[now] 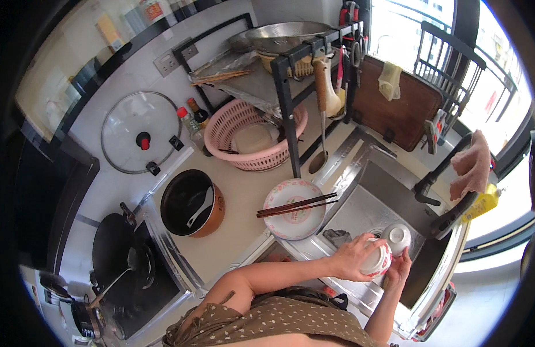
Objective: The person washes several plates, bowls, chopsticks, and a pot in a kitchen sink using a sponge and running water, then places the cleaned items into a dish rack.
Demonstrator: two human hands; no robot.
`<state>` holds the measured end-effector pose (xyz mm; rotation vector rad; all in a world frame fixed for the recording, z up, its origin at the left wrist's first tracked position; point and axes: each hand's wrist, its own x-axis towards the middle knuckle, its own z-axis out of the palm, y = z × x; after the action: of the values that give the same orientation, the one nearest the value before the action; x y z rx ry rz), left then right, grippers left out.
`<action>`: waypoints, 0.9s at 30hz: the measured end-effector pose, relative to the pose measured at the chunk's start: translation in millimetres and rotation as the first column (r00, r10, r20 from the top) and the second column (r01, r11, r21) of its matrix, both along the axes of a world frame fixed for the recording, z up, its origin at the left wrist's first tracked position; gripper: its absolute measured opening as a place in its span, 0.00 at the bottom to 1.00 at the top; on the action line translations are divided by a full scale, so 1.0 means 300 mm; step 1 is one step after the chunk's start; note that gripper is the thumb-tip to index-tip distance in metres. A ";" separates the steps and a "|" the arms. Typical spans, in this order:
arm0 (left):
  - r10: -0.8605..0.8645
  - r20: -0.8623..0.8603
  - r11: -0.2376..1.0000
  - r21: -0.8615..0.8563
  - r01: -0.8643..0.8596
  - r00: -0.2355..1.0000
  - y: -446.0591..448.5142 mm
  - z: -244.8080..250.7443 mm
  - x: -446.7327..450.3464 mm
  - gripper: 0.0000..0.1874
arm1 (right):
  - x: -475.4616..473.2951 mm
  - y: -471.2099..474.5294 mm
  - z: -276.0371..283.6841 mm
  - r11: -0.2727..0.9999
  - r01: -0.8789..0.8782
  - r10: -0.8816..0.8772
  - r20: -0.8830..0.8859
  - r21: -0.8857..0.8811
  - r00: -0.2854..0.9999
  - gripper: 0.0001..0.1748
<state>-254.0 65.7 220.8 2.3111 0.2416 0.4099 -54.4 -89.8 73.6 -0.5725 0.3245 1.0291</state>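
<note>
Over the sink (367,208), my left hand (350,258) grips a white bowl with a red pattern (376,261), tilted so that its base shows. My right hand (397,270) holds the same bowl from its right side, with part of the fingers hidden. Just beyond, a second white bowl (397,237) appears upside down, base up, close to my right fingertips. A dark grey cloth (337,237) lies in the sink left of the bowls. On the counter by the sink's left edge sits a flower-patterned plate (294,226) with a pair of brown chopsticks (293,207) across it.
Left of the plate stands an orange pot (219,212) with a spoon-like utensil inside. A pink plastic basket (258,162) sits under a black metal rack (286,102). A black faucet (445,162) with a pink cloth (471,167) rises at the right. A wok (115,243) rests on the stove.
</note>
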 end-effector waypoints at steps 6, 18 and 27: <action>0.039 0.050 0.998 0.044 -0.042 0.998 0.010 -0.001 -0.036 0.50 | -0.003 0.018 0.033 0.996 -0.013 0.010 0.037 0.088 0.999 0.24; 0.069 0.035 0.997 -0.035 -0.068 0.997 0.177 0.168 -0.242 0.51 | -0.053 0.015 0.055 0.990 -0.016 0.025 0.058 -0.142 0.998 0.18; 0.520 0.210 0.832 0.095 -0.546 0.828 0.891 0.377 -0.604 0.54 | -0.160 0.021 0.144 0.967 0.082 -0.052 0.131 -0.242 0.990 0.16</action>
<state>-435.1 333.0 333.8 2.3077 0.8078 0.9391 -102.5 -83.5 116.9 -0.8416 0.3629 0.8887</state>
